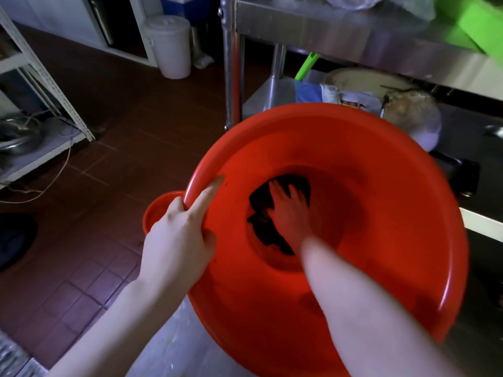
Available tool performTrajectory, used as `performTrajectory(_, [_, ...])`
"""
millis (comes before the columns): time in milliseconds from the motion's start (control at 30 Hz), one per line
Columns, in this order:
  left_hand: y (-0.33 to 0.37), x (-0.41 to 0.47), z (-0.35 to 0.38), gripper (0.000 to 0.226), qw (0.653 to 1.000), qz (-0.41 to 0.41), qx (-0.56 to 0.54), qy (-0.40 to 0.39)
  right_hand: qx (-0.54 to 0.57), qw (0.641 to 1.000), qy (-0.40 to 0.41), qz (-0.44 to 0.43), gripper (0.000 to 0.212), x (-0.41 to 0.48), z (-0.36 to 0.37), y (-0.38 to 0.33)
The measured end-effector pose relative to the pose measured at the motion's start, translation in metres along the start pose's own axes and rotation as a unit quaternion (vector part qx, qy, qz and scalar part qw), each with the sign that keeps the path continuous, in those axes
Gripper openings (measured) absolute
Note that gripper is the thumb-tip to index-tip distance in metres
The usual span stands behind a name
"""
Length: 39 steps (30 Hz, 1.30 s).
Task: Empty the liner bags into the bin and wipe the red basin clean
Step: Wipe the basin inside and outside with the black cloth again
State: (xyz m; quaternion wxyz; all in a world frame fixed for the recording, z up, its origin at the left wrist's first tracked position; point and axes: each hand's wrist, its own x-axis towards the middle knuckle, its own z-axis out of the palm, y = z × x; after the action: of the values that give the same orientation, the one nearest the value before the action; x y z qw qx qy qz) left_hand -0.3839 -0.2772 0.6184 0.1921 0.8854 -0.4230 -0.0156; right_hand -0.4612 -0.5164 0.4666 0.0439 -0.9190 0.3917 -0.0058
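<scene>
A large red basin (381, 213) fills the middle of the view, tilted toward me. My left hand (179, 235) grips its near-left rim, thumb inside and fingers curled under the edge, index finger lying along the inner wall. My right hand (290, 210) reaches down to the basin's bottom and presses a dark cloth (275, 191) flat against it with spread fingers. The picture is slightly blurred around the basin's right rim.
A second, smaller red basin (156, 210) peeks out below the big one at left. A steel table (353, 31) with a cluttered lower shelf stands behind. A white lidded bucket (170, 44) sits at the back. A white rack (49, 104) stands left on the tiled floor.
</scene>
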Motion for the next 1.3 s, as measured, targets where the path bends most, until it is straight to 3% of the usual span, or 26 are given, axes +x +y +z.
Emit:
performTrajectory(200, [0.004, -0.009, 0.002, 0.095, 1.000, -0.001, -0.012, 0.014, 0.057, 0.984, 0.030, 0.168, 0.083, -0.017, 0.002, 0.034])
performTrajectory(333, [0.006, -0.012, 0.004, 0.096, 1.000, 0.008, -0.024, 0.011, 0.092, 0.972, 0.018, 0.214, 0.079, -0.010, 0.008, 0.017])
performTrajectory(433, [0.007, -0.013, 0.004, 0.096, 0.999, 0.003, -0.030, 0.016, 0.046, 0.989, -0.022, 0.138, 0.077, -0.004, 0.007, 0.001])
performTrajectory(567, [0.008, -0.015, 0.005, 0.095, 0.999, 0.003, -0.026, 0.027, -0.063, 0.992, -0.059, -0.087, 0.062, -0.030, 0.031, -0.024])
performTrajectory(700, [-0.001, -0.016, 0.005, 0.094, 0.999, -0.013, -0.029, 0.034, -0.093, 0.978, -0.104, -0.156, 0.055, -0.062, 0.045, -0.013])
performTrajectory(767, [-0.003, -0.023, 0.007, 0.093, 0.999, -0.016, -0.037, 0.031, -0.083, 0.985, -0.104, -0.113, 0.059, -0.069, 0.037, 0.002])
performTrajectory(867, [-0.001, -0.035, 0.012, 0.093, 0.998, -0.025, -0.049, 0.032, -0.037, 0.993, -0.098, 0.047, 0.076, -0.083, 0.020, 0.028])
performTrajectory(967, [0.005, -0.041, 0.012, 0.091, 0.997, -0.031, -0.055, 0.034, -0.020, 0.983, -0.124, 0.131, 0.069, -0.100, 0.008, 0.050])
performTrajectory(1100, [0.027, -0.043, 0.007, 0.087, 0.999, 0.011, -0.017, 0.039, -0.073, 0.980, -0.141, 0.117, 0.054, -0.117, 0.005, 0.047])
performTrajectory(1300, [0.031, -0.048, 0.009, 0.088, 0.999, 0.020, -0.018, 0.042, 0.095, 0.972, -0.196, 0.089, 0.035, -0.135, 0.005, 0.015])
